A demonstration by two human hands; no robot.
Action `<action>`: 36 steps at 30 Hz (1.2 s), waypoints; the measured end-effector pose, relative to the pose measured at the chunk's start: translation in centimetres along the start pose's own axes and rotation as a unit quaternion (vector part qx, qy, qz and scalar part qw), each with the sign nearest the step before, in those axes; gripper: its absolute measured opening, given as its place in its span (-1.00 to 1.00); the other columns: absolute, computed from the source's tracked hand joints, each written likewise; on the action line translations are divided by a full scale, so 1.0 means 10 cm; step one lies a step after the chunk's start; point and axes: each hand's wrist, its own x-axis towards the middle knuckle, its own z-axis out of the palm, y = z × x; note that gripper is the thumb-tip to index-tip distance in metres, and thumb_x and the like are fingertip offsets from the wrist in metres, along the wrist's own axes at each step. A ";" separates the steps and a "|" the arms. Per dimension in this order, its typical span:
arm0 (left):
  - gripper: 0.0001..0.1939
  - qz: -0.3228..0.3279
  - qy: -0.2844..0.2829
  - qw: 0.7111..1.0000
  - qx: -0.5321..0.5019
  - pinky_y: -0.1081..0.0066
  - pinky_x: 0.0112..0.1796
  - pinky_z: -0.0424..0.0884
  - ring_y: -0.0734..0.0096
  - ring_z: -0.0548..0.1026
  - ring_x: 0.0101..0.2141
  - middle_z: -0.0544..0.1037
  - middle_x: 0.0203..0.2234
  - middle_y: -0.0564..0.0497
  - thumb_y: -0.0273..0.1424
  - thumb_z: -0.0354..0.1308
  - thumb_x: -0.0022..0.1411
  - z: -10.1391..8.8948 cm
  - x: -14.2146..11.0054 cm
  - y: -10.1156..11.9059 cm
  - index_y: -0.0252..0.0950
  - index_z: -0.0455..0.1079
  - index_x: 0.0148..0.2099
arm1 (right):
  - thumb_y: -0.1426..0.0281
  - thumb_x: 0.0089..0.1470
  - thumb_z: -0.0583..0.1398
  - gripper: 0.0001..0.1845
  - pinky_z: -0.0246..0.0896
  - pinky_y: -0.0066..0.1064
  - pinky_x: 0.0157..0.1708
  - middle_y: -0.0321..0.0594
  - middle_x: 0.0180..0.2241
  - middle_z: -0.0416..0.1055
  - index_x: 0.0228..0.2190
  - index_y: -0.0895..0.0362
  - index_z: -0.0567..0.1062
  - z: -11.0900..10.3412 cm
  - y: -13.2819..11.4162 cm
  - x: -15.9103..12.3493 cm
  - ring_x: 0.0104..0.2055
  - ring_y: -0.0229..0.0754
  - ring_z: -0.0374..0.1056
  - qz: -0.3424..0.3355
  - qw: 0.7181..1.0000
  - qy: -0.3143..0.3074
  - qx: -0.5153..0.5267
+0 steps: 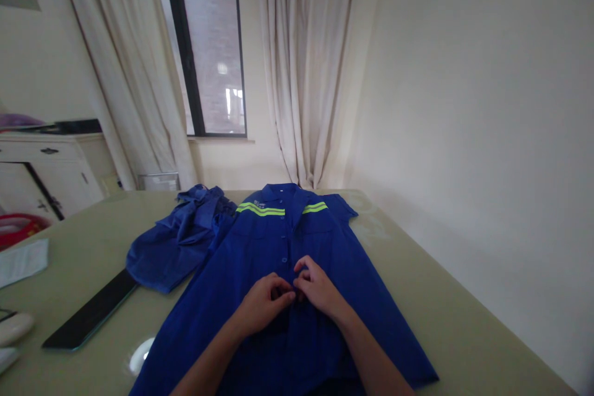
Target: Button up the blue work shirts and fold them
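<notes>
A blue work shirt (pixel 250 260) with yellow-green reflective stripes lies spread on the table, its collar at the far end. Its front is partly open, and several buttons show down the placket. My left hand (pixel 266 298) is closed in a pinch at the front edge, low on the shirt. Right beside it, my right hand (pixel 318 284) pinches the other front edge, the fingertips of both hands almost meeting. Whatever small part of the placket lies between the fingers is hidden.
A crumpled blue garment (pixel 179 238) lies left of the shirt, over one end of a flat black panel (pixel 93 312). Papers (pixel 23 262), a red basin (pixel 21 229) and a white mouse-like object (pixel 16 327) are at far left. A wall (pixel 487 136) runs along the table's right side.
</notes>
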 end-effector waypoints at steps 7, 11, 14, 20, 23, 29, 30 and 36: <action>-0.75 -0.008 0.001 1.000 -0.011 0.41 -0.30 0.31 0.36 0.46 -0.33 0.53 -0.33 0.02 -0.26 0.17 0.18 -0.01 0.01 0.01 -0.28 0.59 -0.23 | 0.43 0.02 0.17 -0.80 0.17 -0.51 -0.49 -0.48 -0.56 0.38 -0.25 0.07 0.31 -0.07 -0.03 -0.02 -0.53 -0.30 0.38 0.007 0.998 -0.062 0.033; -0.78 -0.015 0.014 1.000 0.002 0.39 -0.28 0.32 0.34 0.47 -0.32 0.53 -0.35 0.01 -0.31 0.15 0.17 0.02 0.02 0.03 -0.29 0.57 -0.26 | 0.45 -0.01 0.16 -0.82 0.14 -0.50 -0.49 -0.45 -0.55 0.38 -0.29 0.08 0.34 -0.08 -0.01 -0.02 -0.52 -0.30 0.35 -0.020 0.997 -0.067 0.028; -0.79 -0.013 0.030 0.999 0.006 0.40 -0.30 0.31 0.35 0.47 -0.33 0.51 -0.35 0.01 -0.29 0.14 0.18 0.06 0.01 0.05 -0.29 0.54 -0.27 | 0.49 -0.06 0.16 -0.82 0.10 -0.51 -0.50 -0.45 -0.56 0.36 -0.32 0.09 0.38 -0.08 0.00 -0.01 -0.53 -0.31 0.30 -0.058 0.997 -0.047 0.012; -0.90 -0.021 0.072 0.995 0.071 0.42 -0.33 0.25 0.38 0.42 -0.36 0.44 -0.34 0.04 -0.38 0.11 0.15 0.17 -0.01 0.07 -0.25 0.43 -0.34 | 0.51 -0.09 0.12 -0.81 0.07 -0.52 -0.50 -0.43 -0.59 0.33 -0.39 0.11 0.50 -0.08 -0.09 -0.01 -0.53 -0.31 0.27 -0.077 0.996 -0.037 -0.025; -0.86 -0.029 0.065 0.995 0.065 0.41 -0.32 0.22 0.36 0.41 -0.34 0.44 -0.35 0.05 -0.31 0.11 0.19 0.19 0.02 0.04 -0.23 0.42 -0.35 | 0.48 -0.08 0.11 -0.80 0.10 -0.51 -0.49 -0.40 -0.58 0.37 -0.42 0.11 0.54 -0.12 -0.14 -0.04 -0.54 -0.30 0.26 -0.065 0.997 -0.035 -0.033; -0.74 -0.024 0.029 0.992 -0.120 0.41 -0.35 0.21 0.41 0.33 -0.42 0.37 -0.51 0.13 -0.18 0.09 0.20 0.10 0.13 -0.10 -0.27 0.40 -0.36 | 0.46 -0.06 0.11 -0.74 -0.02 -0.49 -0.52 -0.38 -0.68 0.30 -0.53 0.11 0.61 -0.28 -0.22 -0.08 -0.58 -0.29 0.17 -0.053 0.989 0.018 -0.134; -0.72 -0.026 0.015 0.986 -0.162 0.41 -0.35 0.22 0.42 0.32 -0.43 0.37 -0.52 0.14 -0.15 0.10 0.20 0.07 0.13 -0.10 -0.27 0.40 -0.34 | 0.46 -0.06 0.11 -0.74 -0.03 -0.48 -0.52 -0.38 -0.68 0.30 -0.53 0.11 0.62 -0.29 -0.24 -0.09 -0.57 -0.28 0.17 -0.055 0.987 0.025 -0.149; -0.74 -0.024 -0.020 0.953 -0.301 0.42 -0.29 0.26 0.43 0.42 -0.38 0.52 -0.44 0.08 -0.21 0.28 0.08 0.01 0.11 -0.12 -0.31 0.47 -0.28 | 0.48 -0.08 0.11 -0.74 0.03 -0.47 -0.45 -0.35 -0.64 0.40 -0.59 0.10 0.61 -0.24 -0.29 -0.11 -0.51 -0.25 0.28 -0.072 0.975 0.035 -0.205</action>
